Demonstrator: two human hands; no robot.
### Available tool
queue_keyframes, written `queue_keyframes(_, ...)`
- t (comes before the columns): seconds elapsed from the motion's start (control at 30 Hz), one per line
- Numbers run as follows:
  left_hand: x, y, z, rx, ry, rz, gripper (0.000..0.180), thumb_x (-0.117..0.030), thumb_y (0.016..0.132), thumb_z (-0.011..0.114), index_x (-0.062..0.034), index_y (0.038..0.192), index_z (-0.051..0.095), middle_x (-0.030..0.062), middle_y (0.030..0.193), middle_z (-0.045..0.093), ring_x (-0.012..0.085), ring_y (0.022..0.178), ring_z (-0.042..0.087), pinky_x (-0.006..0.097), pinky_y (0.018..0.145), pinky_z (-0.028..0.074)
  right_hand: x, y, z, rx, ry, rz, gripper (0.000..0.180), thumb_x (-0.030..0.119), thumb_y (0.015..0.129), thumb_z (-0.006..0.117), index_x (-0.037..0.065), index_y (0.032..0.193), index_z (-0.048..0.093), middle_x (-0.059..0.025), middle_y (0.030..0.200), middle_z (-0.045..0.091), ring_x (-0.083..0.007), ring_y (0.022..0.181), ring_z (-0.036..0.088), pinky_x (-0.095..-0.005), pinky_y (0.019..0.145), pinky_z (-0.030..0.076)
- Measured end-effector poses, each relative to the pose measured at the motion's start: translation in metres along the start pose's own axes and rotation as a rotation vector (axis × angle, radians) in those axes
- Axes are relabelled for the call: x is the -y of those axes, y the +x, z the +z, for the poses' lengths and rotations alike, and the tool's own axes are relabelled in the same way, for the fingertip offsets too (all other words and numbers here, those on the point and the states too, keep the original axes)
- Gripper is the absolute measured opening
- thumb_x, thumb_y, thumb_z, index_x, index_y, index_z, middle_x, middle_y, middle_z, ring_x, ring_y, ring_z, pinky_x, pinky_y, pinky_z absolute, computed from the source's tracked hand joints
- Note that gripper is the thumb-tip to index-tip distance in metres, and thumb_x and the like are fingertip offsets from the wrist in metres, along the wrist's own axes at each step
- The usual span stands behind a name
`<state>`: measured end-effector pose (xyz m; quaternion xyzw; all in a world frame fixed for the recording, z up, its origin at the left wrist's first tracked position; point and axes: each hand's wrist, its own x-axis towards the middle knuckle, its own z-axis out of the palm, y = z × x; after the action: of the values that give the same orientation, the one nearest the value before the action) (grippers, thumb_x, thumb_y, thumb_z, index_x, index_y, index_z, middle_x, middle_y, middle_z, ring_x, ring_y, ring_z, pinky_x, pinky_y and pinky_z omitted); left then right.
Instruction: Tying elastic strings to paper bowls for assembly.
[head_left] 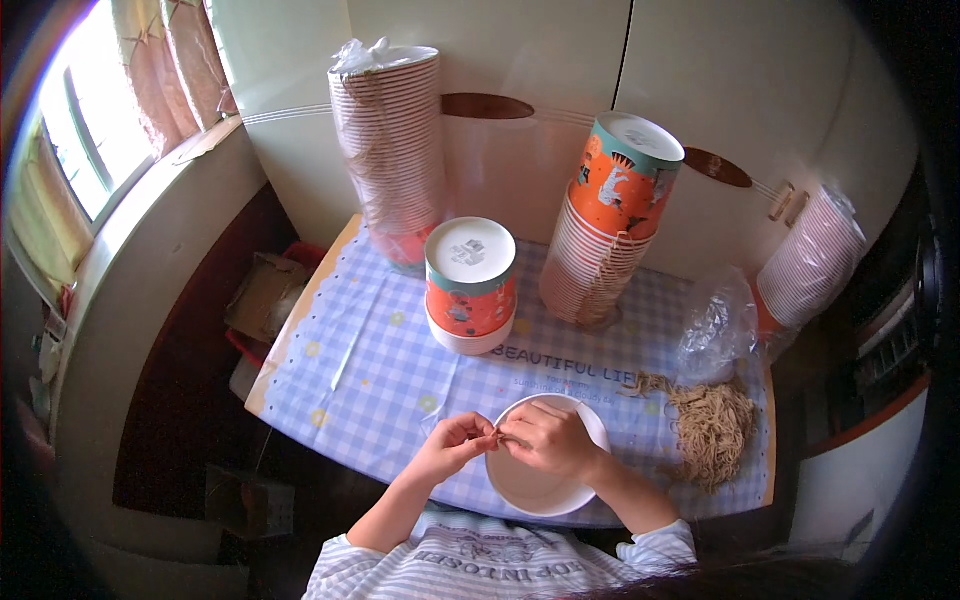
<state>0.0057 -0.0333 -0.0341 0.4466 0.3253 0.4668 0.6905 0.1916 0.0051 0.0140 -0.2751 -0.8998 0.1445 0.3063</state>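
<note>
A white paper tub (pixel 538 488) stands open end up at the near edge of the table. Over its mouth, my left hand (pixel 458 445) and my right hand (pixel 548 437) meet with their fingertips pinched together. A tiny brownish bit shows between them, too small to name. To the right of the tub lies a tangled heap of tan cord (pixel 712 435), with loose strands trailing at its upper left. Just beyond my hands is a short stack of upside-down orange and teal printed paper tubs (pixel 470 300).
A tall plastic-wrapped tub stack (pixel 388 150) rises at the back left. Another inverted stack (pixel 605 230), with tan cord down its side, leans at the back. Crumpled clear plastic (pixel 718 325) and a wrapped stack (pixel 812 262) sit right. A checked cloth (pixel 360 400) covers the table.
</note>
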Motion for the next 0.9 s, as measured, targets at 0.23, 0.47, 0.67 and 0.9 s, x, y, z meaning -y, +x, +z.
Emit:
queue_keyframes(0.23,0.013,0.004,-0.012,-0.098,0.185,0.054,0.008,-0.008,0.083,0.058,-0.0010,0.085,0.055,0.0033,0.082,0.059,0.0094,0.080,0.055,0.024,0.075,0.042,0.003,-0.001,0.000,-0.013,-0.027,-0.006,0.007,0.013,0.068,0.064,0.011,0.072,0.059,-0.0001,0.074,0.057,-0.0171,0.066,0.059,-0.0305,0.054,0.048)
queue_keyframes(0.47,0.004,0.004,-0.008,-0.121,-0.020,0.030,0.007,-0.007,0.082,0.058,-0.0006,0.084,0.056,0.0044,0.083,0.059,0.0097,0.079,0.055,0.024,0.075,0.043,0.007,-0.002,0.003,0.069,-0.018,-0.118,0.008,0.012,0.066,0.065,0.013,0.073,0.061,0.0016,0.072,0.056,-0.0150,0.065,0.057,-0.0284,0.053,0.047)
queue_keyframes(0.67,0.012,0.003,-0.016,-0.140,0.172,0.062,0.009,-0.008,0.079,0.063,-0.0053,0.085,0.057,-0.0010,0.081,0.060,0.0056,0.079,0.054,0.019,0.064,0.037,0.008,-0.001,0.003,0.060,0.053,-0.068,0.008,0.016,0.069,0.067,0.012,0.075,0.063,0.0004,0.075,0.059,-0.0172,0.066,0.058,-0.0293,0.055,0.048)
queue_keyframes(0.9,-0.005,0.005,-0.004,-0.091,0.404,0.156,0.015,-0.006,0.078,0.064,-0.0065,0.085,0.051,-0.0021,0.080,0.057,0.0047,0.078,0.053,0.019,0.062,0.037,0.001,0.000,0.007,-0.061,0.050,0.027,0.009,0.013,0.067,0.069,0.011,0.074,0.064,-0.0017,0.073,0.060,-0.0198,0.064,0.060,-0.0305,0.054,0.048)
